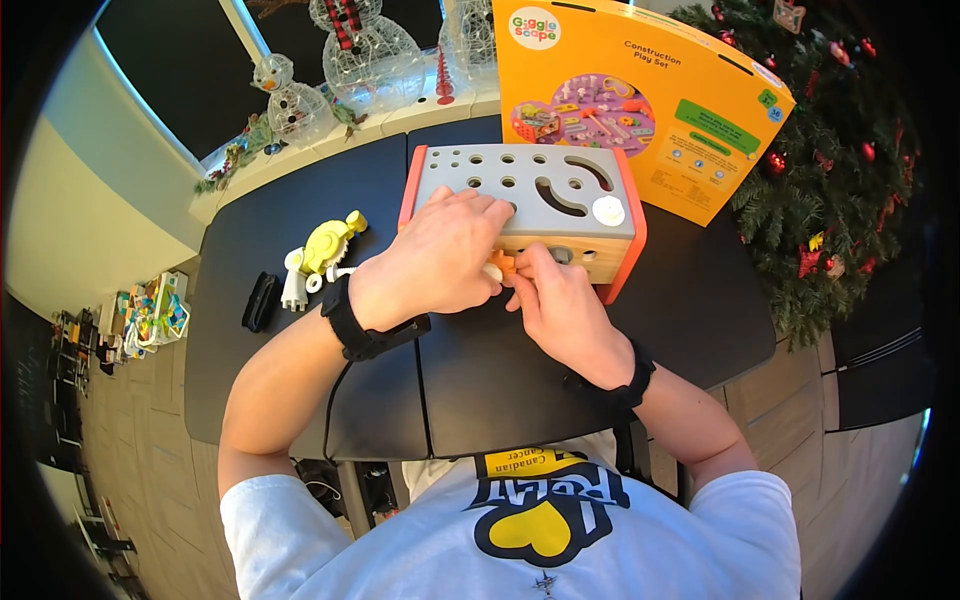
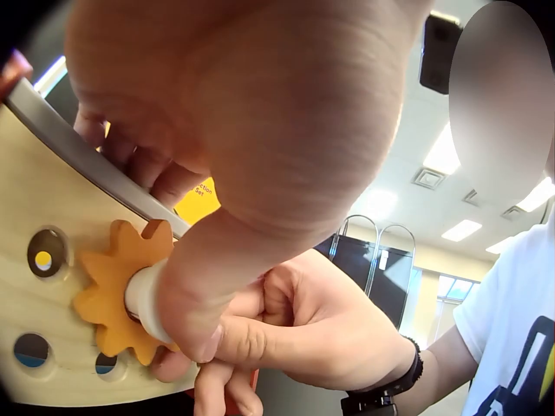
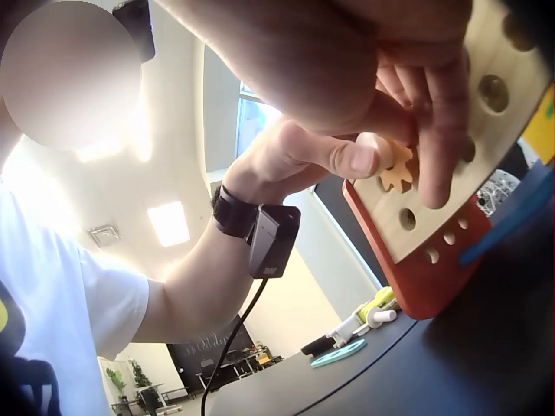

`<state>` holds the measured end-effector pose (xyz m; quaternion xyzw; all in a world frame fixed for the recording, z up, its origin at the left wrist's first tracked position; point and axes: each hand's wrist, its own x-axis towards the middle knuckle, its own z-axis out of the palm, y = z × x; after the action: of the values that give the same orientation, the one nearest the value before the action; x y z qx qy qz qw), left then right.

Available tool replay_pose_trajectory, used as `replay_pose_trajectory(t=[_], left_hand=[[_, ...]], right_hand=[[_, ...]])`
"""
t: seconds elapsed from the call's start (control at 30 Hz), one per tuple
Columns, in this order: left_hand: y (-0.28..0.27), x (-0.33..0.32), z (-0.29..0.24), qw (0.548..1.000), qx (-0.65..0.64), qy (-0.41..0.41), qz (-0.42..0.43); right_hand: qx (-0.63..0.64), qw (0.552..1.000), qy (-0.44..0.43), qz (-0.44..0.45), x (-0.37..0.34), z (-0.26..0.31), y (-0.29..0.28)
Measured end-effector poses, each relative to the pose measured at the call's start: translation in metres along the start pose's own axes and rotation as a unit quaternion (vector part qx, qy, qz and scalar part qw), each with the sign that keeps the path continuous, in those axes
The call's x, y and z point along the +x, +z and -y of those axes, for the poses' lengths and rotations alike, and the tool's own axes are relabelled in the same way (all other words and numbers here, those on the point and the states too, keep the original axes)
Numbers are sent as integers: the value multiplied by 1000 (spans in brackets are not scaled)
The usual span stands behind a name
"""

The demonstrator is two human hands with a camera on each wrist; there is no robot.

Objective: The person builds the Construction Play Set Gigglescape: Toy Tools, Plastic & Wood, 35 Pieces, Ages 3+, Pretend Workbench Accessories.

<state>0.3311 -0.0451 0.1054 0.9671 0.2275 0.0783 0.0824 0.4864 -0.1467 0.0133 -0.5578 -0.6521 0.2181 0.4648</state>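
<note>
A decorated tree (image 1: 840,170) and wire snowmen (image 1: 375,65) brighten an apparent classroom or activity room. Light panels (image 2: 462,230) dot the ceiling (image 2: 421,121).

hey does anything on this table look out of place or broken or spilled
Nothing looks spilled or damaged. The orange toothed gear sits in front of the pale wooden panel, with the left hand touching its round white peg. At most, the loose yellow and white toy pieces look a little untidy, bunched on the black table.

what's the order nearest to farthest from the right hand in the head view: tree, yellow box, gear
1. Gear: touched by the right hand, at its left.
2. Yellow box: ahead and to the right.
3. Tree: farther right, past the yellow box.
</note>
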Motion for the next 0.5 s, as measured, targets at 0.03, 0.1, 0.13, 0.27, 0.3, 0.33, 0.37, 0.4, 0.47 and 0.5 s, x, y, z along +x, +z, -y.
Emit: replay_pose_trajectory(t=[0.03, 0.1, 0.13, 0.27, 0.3, 0.33, 0.37, 0.4, 0.47, 0.5], left_hand=[[1, 0, 0, 1000, -4, -2, -1], [3, 1, 2, 1000, -13, -7, -4], [4, 2, 2, 1000, -14, -10, -3], [4, 3, 3, 1000, -24, -18, -3], [3, 3, 2, 999, -27, -18, -4], [1, 3, 1, 999, -26, -21, 1], [0, 3, 0, 999, -25, -24, 5], [-1, 3, 0, 999, -24, -28, 10], [0, -1, -1, 1000, -20, -17, -9], [0, -3, -1, 1000, -17, -12, -18]], right_hand=[[14, 1000, 4, 1, 0, 1, 0], [42, 999, 12, 1, 0, 2, 1], [47, 999, 15, 2, 0, 2, 1], [53, 998, 23, -2, 0, 1, 3], [50, 998, 25, -4, 1, 0, 4], [47, 999, 25, -5, 1, 1, 4], [43, 999, 26, -6, 1, 2, 4], [39, 999, 26, -6, 1, 3, 3], [24, 999, 27, -13, 0, 2, 3], [18, 999, 27, -16, -1, 1, 3]])
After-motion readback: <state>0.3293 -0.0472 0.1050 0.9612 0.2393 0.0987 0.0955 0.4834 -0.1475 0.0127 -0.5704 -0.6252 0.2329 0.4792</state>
